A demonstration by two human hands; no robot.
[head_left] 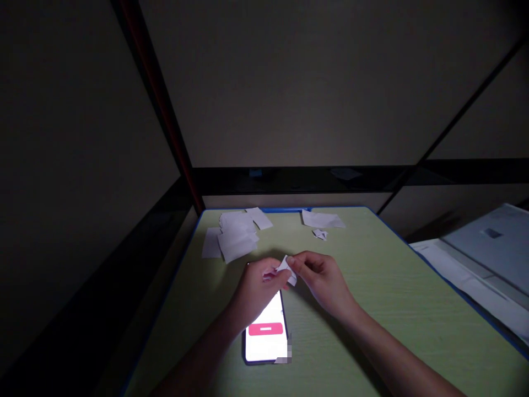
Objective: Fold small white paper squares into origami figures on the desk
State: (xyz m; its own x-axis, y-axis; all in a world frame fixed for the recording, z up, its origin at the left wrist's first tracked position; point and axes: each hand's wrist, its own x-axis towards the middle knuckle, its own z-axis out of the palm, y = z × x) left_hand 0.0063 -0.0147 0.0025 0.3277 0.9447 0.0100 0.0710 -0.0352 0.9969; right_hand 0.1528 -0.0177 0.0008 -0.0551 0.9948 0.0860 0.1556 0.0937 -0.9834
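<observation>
Between my two hands is a small folded piece of white paper (291,277), raised a little over the table. My left hand (264,281) is closed on its left side, thumb on top. The thumb and fingertips of my right hand (320,273) pinch its upper right edge. Below my left hand and wrist lies a phone (266,350), its screen lit white with a red bar; its upper part is covered by the hand. A small folded paper shape (320,234) rests beyond my right hand.
Several loose white paper sheets (237,242) overlap at the back left of the green table (397,309). Another sheet (324,219) lies at the back right, and a blue pen-like stick (287,210) along the far edge. A grey flat case (491,237) stands right of the table.
</observation>
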